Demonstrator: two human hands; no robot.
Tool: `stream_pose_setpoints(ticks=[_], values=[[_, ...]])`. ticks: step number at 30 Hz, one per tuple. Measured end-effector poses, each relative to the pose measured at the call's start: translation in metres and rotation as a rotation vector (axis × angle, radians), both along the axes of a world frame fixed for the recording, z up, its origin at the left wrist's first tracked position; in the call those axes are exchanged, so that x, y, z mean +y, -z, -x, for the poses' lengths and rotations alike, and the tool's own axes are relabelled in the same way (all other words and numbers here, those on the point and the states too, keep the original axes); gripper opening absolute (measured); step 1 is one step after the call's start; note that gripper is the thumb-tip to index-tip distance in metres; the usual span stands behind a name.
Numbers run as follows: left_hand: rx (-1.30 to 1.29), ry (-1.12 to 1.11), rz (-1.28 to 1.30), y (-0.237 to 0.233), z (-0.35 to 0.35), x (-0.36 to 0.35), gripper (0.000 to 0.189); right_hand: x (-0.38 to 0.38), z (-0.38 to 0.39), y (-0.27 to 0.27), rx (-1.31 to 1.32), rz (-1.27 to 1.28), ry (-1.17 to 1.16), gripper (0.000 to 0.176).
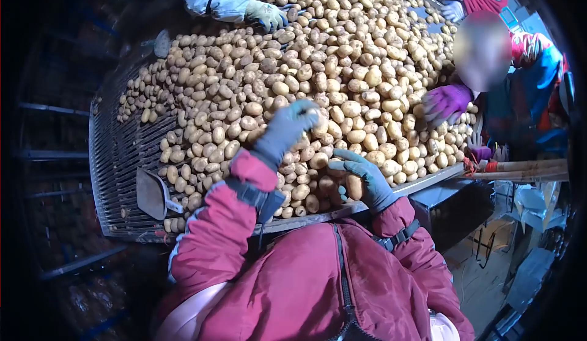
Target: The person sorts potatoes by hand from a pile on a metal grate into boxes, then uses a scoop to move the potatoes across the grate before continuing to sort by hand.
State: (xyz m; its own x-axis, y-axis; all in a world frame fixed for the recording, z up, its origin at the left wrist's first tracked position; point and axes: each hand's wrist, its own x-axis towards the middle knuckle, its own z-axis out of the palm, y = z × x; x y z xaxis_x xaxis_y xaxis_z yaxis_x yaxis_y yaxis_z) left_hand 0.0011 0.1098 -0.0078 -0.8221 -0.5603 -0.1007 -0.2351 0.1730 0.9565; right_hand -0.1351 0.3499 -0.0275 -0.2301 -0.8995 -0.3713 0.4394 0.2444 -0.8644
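Observation:
A deep heap of potatoes (pixel 351 108) covers the slatted metal table in front of me. My left hand (pixel 286 132), in a grey-blue glove, is over the middle of the heap, its fingers curled round a potato that they mostly cover. Lower and nearer the table's front edge is my right hand (pixel 370 181), gloved the same way. A potato (pixel 354 187) lies against its palm, between the thumb and the bent fingers. Other potatoes lie just below both hands.
A scoop (pixel 153 195) rests on the slats (pixel 125 157) at the left. Across the heap, a co-worker's pale-gloved hand (pixel 266 15) touches potatoes. At the right, another person's purple glove (pixel 447 103) is on the heap. A metal rim (pixel 428 181) runs along the front.

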Motion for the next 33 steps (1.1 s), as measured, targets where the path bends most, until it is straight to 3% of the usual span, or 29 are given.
stream_pose_setpoints(ticks=[2,4,6,7,8,9,10,12,14,18,22,23,25,26,28,30,32,33], values=[[0.064,0.203,-0.017,-0.005,-0.009,0.043,0.031,-0.005,-0.004,-0.02,-0.385,-0.121,0.0,0.051],[-0.076,0.238,0.227,0.0,-0.011,0.073,0.032,-0.007,-0.01,-0.021,-0.402,0.007,0.01,0.049],[0.038,0.254,0.184,-0.011,-0.015,0.053,0.033,0.006,-0.003,-0.033,-0.478,-0.15,-0.061,0.043],[-0.051,0.044,0.113,-0.011,-0.006,0.043,0.034,0.012,-0.005,-0.025,-0.262,-0.132,-0.071,0.033],[-0.137,-0.164,0.043,-0.011,0.006,0.03,0.034,0.019,-0.002,-0.021,-0.262,-0.132,-0.059,0.033],[-0.189,-0.177,0.154,-0.006,0.012,0.013,0.037,0.025,0.002,-0.022,-0.386,-0.151,-0.034,0.03],[-0.298,-0.139,0.446,0.008,0.019,-0.005,0.042,0.032,0.006,-0.025,-0.51,-0.169,-0.002,0.028],[-0.533,-0.084,0.555,0.024,0.032,-0.015,0.055,0.046,0.006,-0.035,-0.531,-0.232,0.136,0.023],[-0.505,0.11,0.777,0.061,0.033,-0.024,0.06,0.068,0.015,-0.043,-0.57,-0.179,0.209,0.025],[-0.576,0.28,0.601,0.072,0.042,-0.047,0.058,0.116,0.028,-0.021,-0.555,-0.139,0.377,0.029],[-0.626,0.375,0.876,0.147,0.023,-0.094,0.057,0.17,0.044,-0.021,-0.56,-0.188,0.611,0.031],[-0.791,0.248,0.735,0.083,0.043,-0.046,0.052,0.192,0.05,-0.001,-0.62,-0.172,0.602,0.032],[-0.771,0.156,0.727,0.054,0.057,-0.016,0.051,0.222,0.061,-0.003,-0.614,-0.23,0.684,0.034],[-0.753,0.046,0.708,0.049,0.058,-0.011,0.05,0.239,0.064,0.002,-0.634,-0.209,0.735,0.035],[-0.716,0.058,0.73,0.058,0.052,-0.02,0.053,0.266,0.074,0.011,-0.669,-0.184,0.764,0.036],[-0.561,0.064,0.435,0.087,0.04,-0.056,0.057,0.282,0.076,0.014,-0.754,-0.027,0.73,0.043],[-0.392,0.032,0.154,0.073,0.041,-0.061,0.051,0.289,0.074,0.015,-0.716,0.034,0.724,0.047],[-0.336,-0.019,0.01,0.038,0.052,-0.041,0.046,0.287,0.072,0.013,-0.724,0.033,0.73,0.047]])
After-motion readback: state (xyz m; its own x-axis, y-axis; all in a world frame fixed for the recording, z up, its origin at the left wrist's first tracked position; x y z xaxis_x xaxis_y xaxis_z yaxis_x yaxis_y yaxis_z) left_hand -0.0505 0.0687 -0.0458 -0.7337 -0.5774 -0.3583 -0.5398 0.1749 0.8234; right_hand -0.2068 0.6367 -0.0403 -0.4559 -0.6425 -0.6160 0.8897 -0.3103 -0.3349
